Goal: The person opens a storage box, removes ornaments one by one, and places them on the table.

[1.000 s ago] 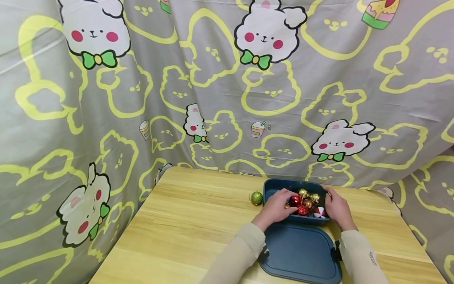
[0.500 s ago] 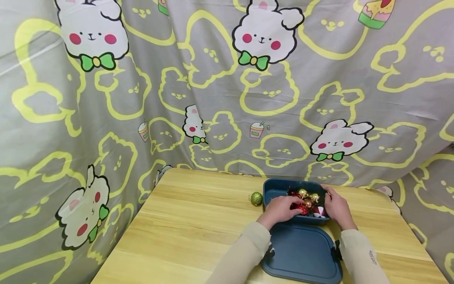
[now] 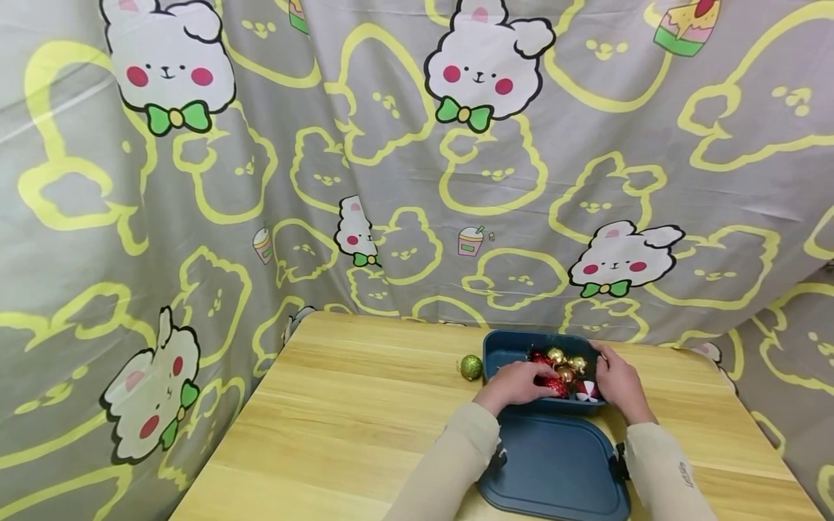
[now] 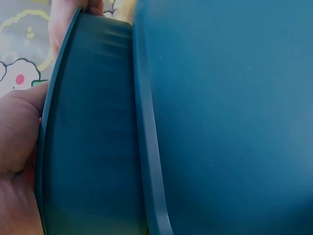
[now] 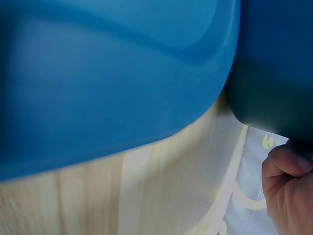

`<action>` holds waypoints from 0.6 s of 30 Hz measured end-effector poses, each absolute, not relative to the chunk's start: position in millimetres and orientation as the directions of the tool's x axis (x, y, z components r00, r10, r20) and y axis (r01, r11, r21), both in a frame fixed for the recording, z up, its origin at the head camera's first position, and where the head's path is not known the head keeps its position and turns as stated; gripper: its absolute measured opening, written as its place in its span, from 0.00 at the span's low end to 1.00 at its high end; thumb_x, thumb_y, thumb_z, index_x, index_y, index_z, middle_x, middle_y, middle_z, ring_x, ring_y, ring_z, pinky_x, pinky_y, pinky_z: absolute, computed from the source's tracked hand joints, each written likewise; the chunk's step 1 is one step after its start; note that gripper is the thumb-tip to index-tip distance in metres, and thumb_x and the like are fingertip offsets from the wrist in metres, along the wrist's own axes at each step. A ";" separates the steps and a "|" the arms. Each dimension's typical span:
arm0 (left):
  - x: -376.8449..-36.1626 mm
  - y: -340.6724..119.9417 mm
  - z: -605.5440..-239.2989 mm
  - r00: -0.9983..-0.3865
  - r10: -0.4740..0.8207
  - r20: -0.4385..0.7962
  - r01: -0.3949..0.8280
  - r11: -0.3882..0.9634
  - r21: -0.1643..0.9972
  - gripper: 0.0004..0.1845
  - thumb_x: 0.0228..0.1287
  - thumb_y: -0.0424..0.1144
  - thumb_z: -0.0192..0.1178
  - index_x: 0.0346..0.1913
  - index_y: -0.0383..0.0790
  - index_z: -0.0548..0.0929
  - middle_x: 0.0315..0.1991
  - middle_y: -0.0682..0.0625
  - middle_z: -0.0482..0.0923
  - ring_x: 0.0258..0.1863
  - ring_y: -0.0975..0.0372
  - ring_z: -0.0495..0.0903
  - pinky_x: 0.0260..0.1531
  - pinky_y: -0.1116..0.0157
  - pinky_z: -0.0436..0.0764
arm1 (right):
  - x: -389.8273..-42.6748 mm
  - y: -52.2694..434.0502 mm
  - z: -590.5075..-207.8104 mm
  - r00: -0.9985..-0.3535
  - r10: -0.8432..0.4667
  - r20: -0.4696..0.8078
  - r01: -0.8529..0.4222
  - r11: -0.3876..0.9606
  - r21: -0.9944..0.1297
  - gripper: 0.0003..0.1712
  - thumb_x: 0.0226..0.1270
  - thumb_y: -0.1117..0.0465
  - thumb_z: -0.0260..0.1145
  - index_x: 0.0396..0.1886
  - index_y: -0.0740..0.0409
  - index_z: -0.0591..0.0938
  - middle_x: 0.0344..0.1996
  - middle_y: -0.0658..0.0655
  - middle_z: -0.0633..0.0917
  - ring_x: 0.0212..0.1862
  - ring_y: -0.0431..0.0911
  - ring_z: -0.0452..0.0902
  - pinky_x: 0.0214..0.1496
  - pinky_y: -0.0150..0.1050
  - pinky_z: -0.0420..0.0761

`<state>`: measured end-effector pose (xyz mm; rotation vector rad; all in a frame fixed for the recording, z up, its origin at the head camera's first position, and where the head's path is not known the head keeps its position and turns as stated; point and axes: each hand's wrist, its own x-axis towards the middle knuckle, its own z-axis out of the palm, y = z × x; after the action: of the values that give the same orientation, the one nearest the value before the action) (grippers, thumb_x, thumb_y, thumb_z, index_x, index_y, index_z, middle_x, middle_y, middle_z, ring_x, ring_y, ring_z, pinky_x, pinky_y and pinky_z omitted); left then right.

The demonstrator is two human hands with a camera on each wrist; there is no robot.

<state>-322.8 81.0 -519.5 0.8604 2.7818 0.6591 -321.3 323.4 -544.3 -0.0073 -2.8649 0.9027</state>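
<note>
A dark blue rectangular box (image 3: pixel 508 347) stands near the back of the table, holding several Christmas baubles in its right half. They include gold baubles (image 3: pixel 577 364) and a red-and-white one (image 3: pixel 586 391). My left hand (image 3: pixel 517 383) reaches over the front rim, thumb and fingers curved around a glittery red bauble (image 3: pixel 555 388); its palm side is hidden. My right hand (image 3: pixel 619 376) grips the box's right rim; in the right wrist view its thumb (image 5: pixel 293 161) bends at the box edge. In the left wrist view my left hand (image 4: pixel 17 132) lies beyond the box's front wall (image 4: pixel 93 122).
A blue lid (image 3: pixel 554 463) lies flat just in front of the box, under both forearms. A green glitter bauble (image 3: pixel 471 367) sits on the wooden table (image 3: pixel 339 412) left of the box. A patterned curtain (image 3: pixel 391 145) hangs behind and at the sides.
My left hand has shifted a little right and lower within the box, and the red baubles under it have moved slightly. My right hand stays on the rim.
</note>
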 end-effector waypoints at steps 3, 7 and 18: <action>-323.8 82.2 -518.6 -0.817 0.577 -0.023 0.502 0.729 0.466 0.20 0.70 0.60 0.64 0.63 0.67 0.83 0.60 0.67 0.82 0.58 0.68 0.80 0.59 0.66 0.79 | -322.1 325.2 -544.7 -0.990 0.050 0.133 -0.034 0.826 -0.563 0.27 0.85 0.60 0.39 0.77 0.63 0.65 0.38 0.76 0.80 0.25 0.52 0.71 0.34 0.47 0.73; -327.1 82.0 -518.2 -0.789 0.614 -0.026 0.531 0.703 0.473 0.21 0.70 0.60 0.64 0.63 0.64 0.83 0.60 0.65 0.82 0.57 0.69 0.80 0.58 0.69 0.78 | -323.0 325.8 -546.1 -0.989 0.051 0.140 -0.035 0.833 -0.552 0.27 0.85 0.60 0.40 0.76 0.64 0.66 0.54 0.82 0.78 0.32 0.58 0.75 0.41 0.54 0.75; -330.7 80.7 -517.7 -0.764 0.645 -0.014 0.558 0.671 0.488 0.21 0.71 0.56 0.65 0.63 0.60 0.83 0.58 0.65 0.83 0.51 0.72 0.80 0.55 0.74 0.77 | -323.6 324.8 -546.4 -0.991 0.050 0.128 -0.030 0.830 -0.557 0.28 0.86 0.59 0.38 0.78 0.63 0.64 0.47 0.78 0.80 0.24 0.51 0.69 0.36 0.47 0.73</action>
<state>-330.7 80.7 -517.7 0.9817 2.6990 0.6957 -323.6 324.8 -546.4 -0.0151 -2.8731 0.8789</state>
